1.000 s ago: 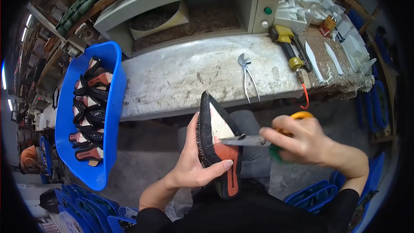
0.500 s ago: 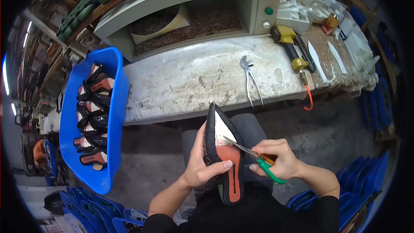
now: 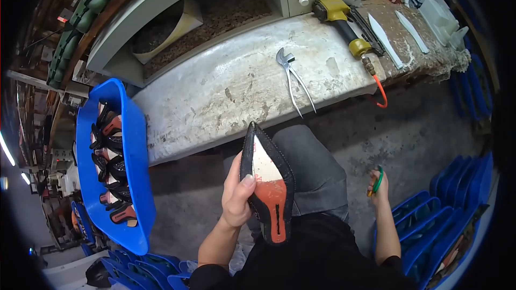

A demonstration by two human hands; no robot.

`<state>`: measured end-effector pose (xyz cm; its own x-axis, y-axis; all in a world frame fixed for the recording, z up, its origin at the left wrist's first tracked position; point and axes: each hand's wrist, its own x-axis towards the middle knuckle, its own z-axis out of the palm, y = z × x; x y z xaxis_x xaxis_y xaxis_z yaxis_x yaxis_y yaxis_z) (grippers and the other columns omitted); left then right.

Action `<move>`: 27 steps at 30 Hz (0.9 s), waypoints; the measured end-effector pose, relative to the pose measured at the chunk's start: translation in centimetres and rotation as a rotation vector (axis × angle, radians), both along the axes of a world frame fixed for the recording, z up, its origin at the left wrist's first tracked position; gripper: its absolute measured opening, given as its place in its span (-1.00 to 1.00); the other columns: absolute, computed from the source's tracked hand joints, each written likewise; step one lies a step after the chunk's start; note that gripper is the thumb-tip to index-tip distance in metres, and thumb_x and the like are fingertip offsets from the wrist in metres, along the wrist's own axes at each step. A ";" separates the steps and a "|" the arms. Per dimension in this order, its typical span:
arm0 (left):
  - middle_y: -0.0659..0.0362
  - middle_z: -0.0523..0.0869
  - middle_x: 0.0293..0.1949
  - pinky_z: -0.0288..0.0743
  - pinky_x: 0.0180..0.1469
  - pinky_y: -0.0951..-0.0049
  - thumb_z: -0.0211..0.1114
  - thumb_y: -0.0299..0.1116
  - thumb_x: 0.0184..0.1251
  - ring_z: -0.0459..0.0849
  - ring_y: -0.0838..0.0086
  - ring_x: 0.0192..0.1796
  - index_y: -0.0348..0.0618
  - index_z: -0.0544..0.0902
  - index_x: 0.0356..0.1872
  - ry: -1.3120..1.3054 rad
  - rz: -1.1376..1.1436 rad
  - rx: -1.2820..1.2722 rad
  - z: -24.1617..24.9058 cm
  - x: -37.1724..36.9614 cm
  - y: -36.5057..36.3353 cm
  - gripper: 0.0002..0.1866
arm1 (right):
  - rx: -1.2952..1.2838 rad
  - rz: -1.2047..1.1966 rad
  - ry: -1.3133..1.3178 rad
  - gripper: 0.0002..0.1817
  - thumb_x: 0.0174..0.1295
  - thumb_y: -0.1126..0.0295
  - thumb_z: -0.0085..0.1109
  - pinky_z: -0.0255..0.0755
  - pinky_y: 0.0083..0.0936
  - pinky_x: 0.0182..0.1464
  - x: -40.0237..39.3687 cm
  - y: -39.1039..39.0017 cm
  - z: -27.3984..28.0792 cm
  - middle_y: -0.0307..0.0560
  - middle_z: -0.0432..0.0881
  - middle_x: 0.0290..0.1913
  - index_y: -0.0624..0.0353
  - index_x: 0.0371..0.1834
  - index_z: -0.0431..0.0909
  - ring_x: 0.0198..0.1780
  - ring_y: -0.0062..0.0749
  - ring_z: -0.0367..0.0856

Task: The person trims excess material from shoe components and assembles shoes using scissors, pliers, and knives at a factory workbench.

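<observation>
A pointed shoe upper on a last [image 3: 274, 198], black with a white and reddish-brown underside, is held sole up, toe pointing away from me. My left hand [image 3: 236, 196] grips its left edge, the thumb lying on the underside. Out to the right, low beside the bench, my right hand [image 3: 379, 187] is closed around scissors with green and orange handles [image 3: 379, 178]; their blades cannot be made out. Metal pincers [image 3: 290, 78] lie on the bench beyond the shoe.
The pale workbench [image 3: 199, 113] carries a grey box-shaped machine [image 3: 293, 5], a yellow and black air tool [image 3: 344, 27] with an orange hose, and white blades [image 3: 384, 40]. A blue bin [image 3: 137, 182] of similar shoes stands left. Blue trays [image 3: 424, 225] are at lower right.
My right hand has moved away from the shoe, out to the right, with the scissors. My left hand still holds the shoe. The camera view has turned and shifted.
</observation>
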<state>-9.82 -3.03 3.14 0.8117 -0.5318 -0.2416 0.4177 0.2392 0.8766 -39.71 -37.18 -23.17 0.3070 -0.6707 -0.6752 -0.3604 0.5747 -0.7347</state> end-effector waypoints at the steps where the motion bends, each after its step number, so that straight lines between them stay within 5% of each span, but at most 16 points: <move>1: -0.20 0.68 0.28 0.58 0.25 0.31 0.09 -0.26 0.39 0.74 0.17 0.16 -0.41 0.33 0.57 -0.009 0.029 0.012 0.0 0.0 0.0 -0.26 | -0.014 -0.288 -0.033 -0.61 0.35 0.31 0.39 0.29 -0.55 -0.52 -2.2 -0.1 -3.4 -0.29 0.62 -0.24 0.08 0.22 0.66 -0.52 -0.57 0.44; 3: -0.19 0.69 0.26 0.58 0.25 0.32 0.08 -0.26 0.40 0.74 0.18 0.15 -0.41 0.34 0.56 -0.041 0.032 0.039 -0.7 0.4 0.3 -0.27 | -0.067 0.031 0.296 -0.72 0.35 0.16 0.37 0.26 -0.60 -0.54 -5.9 0.2 -7.6 -0.22 0.65 -0.39 0.03 0.01 0.66 -0.51 -0.52 0.54; 12: -0.12 0.68 0.34 0.45 0.38 0.33 0.11 -0.32 0.46 0.66 0.26 0.25 -0.45 0.39 0.56 -0.227 0.025 0.122 -0.8 2.4 0.3 -0.32 | 0.563 0.715 0.403 -0.82 0.20 0.37 0.48 0.34 -0.59 -0.56 -9.1 1.4 -9.2 -0.22 0.66 -0.56 0.19 -0.18 0.84 -0.58 -0.57 0.53; 16: -0.11 0.71 0.31 0.48 0.36 0.32 0.17 -0.38 0.40 0.69 0.24 0.21 -0.47 0.42 0.55 -0.397 0.048 0.154 -0.4 2.9 0.1 -0.31 | 0.213 0.824 0.496 -0.86 0.12 0.45 0.52 0.36 -0.62 -0.54 -4.4 1.2 -3.7 -0.21 0.75 -0.51 0.22 -0.26 0.86 -0.57 -0.61 0.52; 18: -0.13 0.74 0.29 0.54 0.30 0.33 0.22 -0.46 0.35 0.73 0.24 0.16 -0.49 0.47 0.51 -0.729 0.032 0.370 -0.1 4.2 1.2 -0.33 | -0.031 0.748 0.261 -0.78 0.09 0.49 0.52 0.38 -0.61 -0.49 -1.8 -1.4 -0.9 -0.18 0.77 -0.48 0.24 -0.17 0.88 -0.54 -0.60 0.55; 19: -0.18 0.77 0.22 0.61 0.19 0.30 0.21 -0.48 0.36 0.77 0.22 0.11 -0.49 0.51 0.47 -0.950 0.103 0.587 0.7 5.5 0.9 -0.37 | -0.066 0.695 0.077 -0.69 0.06 0.55 0.53 0.46 -0.61 -0.38 0.6 -2.0 1.8 -0.15 0.77 -0.46 0.28 -0.08 0.88 -0.50 -0.56 0.58; 21: -0.21 0.77 0.17 0.64 0.08 0.26 0.28 -0.39 0.40 0.79 0.13 0.03 -0.46 0.50 0.48 -0.969 0.284 0.759 2.3 9.1 -1.0 -0.36 | -0.450 0.745 -0.006 -0.58 0.03 0.59 0.52 0.54 -0.59 -0.22 5.7 -1.3 10.6 -0.13 0.79 -0.34 0.32 0.04 0.84 -0.39 -0.49 0.64; 24: -0.22 0.77 0.09 0.65 -0.05 0.14 0.39 -0.24 0.42 0.76 0.02 -0.11 -0.44 0.48 0.49 -1.240 0.397 0.899 -0.3 17.9 -3.0 -0.30 | -0.548 0.704 -0.152 -0.51 0.03 0.62 0.50 0.56 -0.55 -0.10 12.1 0.6 19.2 -0.12 0.79 -0.13 0.35 0.13 0.79 -0.23 -0.46 0.68; 27: -0.24 0.75 0.15 0.66 0.03 0.05 0.44 -0.09 0.41 0.76 -0.12 0.00 -0.38 0.46 0.53 -1.333 -0.016 1.573 -2.1 22.0 -4.5 -0.22 | -0.907 0.714 -0.260 -0.42 -0.03 0.65 0.55 0.52 -0.55 -0.10 18.3 1.4 22.4 -0.12 0.71 0.02 0.34 0.18 0.76 -0.17 -0.42 0.64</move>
